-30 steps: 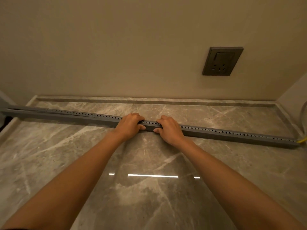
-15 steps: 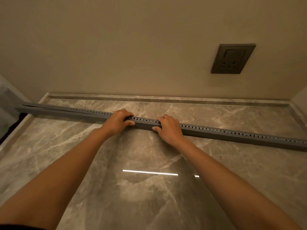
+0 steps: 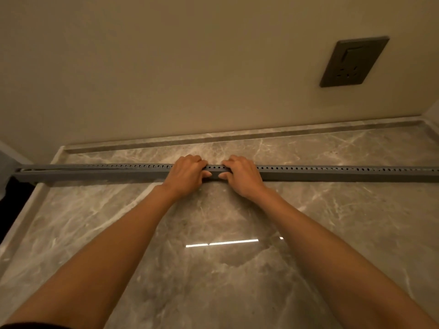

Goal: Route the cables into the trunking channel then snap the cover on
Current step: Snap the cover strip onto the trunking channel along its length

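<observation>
A long grey trunking channel point(image 3: 332, 173) with a row of small holes along its top lies across the marble counter point(image 3: 213, 269), running left to right. My left hand point(image 3: 185, 174) and my right hand point(image 3: 242, 174) grip it side by side near its middle, fingers curled over the top and thumbs on the front face. At the far left end point(image 3: 31, 170) the cover sits slightly lifted from the channel. No cable is visible in this view.
A beige wall rises behind the counter, with a dark socket plate point(image 3: 354, 61) at upper right. A raised marble lip point(image 3: 237, 138) runs along the back. The counter's left edge point(image 3: 23, 210) drops to a dark gap.
My view has swung left and the trunking now looks level. My left hand has slid right, close to my right hand. The yellow cable at the right end has left the view.
</observation>
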